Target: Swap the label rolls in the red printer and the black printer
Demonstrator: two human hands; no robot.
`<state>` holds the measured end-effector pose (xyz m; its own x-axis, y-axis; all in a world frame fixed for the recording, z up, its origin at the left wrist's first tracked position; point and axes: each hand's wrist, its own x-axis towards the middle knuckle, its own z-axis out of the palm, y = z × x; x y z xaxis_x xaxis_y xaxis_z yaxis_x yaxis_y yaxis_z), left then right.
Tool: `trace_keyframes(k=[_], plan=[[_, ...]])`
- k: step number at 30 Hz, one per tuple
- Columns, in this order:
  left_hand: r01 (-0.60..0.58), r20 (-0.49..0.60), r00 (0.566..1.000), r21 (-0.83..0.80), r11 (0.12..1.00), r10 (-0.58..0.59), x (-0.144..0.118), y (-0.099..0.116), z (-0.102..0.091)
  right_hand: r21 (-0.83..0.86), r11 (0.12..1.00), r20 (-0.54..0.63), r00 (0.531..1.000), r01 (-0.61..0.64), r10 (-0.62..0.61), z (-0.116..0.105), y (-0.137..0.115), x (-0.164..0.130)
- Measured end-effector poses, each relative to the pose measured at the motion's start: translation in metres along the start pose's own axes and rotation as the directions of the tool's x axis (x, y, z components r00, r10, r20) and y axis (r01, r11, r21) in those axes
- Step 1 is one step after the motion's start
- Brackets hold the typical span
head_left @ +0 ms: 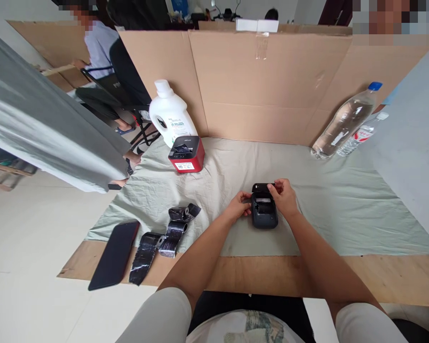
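A small black portable label printer [264, 216] lies on the cloth in front of me with its lid [261, 187] flipped up. Inside the open compartment a dark roll [265, 208] is partly visible. My left hand [239, 206] grips the printer's left side, fingers curled against its edge. With thumb and fingers, my right hand [284, 195] holds the raised lid at its right end. Left of my forearm lie several black shiny rolls of film or labels [173, 238], partly unwound.
A dark phone or tablet [114, 255] overhangs the front left edge. Behind stand a red and black box [189, 157] and a white detergent bottle [171, 114]. Two clear bottles [346, 119] lean at the right. A cardboard panel [264, 90] closes the back; a person [102, 47] sits beyond.
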<state>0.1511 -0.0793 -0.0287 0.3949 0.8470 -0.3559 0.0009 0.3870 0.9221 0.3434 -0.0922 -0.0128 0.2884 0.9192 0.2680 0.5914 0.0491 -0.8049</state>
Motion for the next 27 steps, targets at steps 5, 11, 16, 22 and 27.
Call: trace_keyframes(k=[5, 11, 16, 22, 27], plan=[[0.006, -0.035, 0.999, 0.064, 0.998, -0.003, -0.002, 0.0, 0.002, 0.246, 0.969, 0.048, 0.999, -0.01, -0.002, -0.001, 0.019, -0.023], [-0.269, -0.145, 0.864, 0.675, 0.687, 0.482, -0.011, 0.019, 0.022, 0.318, 0.948, 0.054, 0.999, -0.011, -0.006, 0.004, 0.037, -0.051], [-0.291, 0.22, 0.898, 0.947, 0.139, 0.381, 0.0, 0.041, 0.053, 0.366, 0.93, 0.031, 0.999, 0.014, -0.027, 0.011, 0.045, -0.052], [-0.207, 0.223, 0.965, 0.971, -0.116, 0.141, 0.02, 0.049, 0.076, 0.373, 0.927, 0.013, 0.999, 0.032, -0.04, 0.013, 0.052, -0.052], [-0.16, 0.174, 0.97, 0.983, -0.092, 0.173, 0.015, 0.05, 0.074, 0.359, 0.932, 0.005, 0.998, 0.058, -0.064, 0.014, 0.053, -0.051]])
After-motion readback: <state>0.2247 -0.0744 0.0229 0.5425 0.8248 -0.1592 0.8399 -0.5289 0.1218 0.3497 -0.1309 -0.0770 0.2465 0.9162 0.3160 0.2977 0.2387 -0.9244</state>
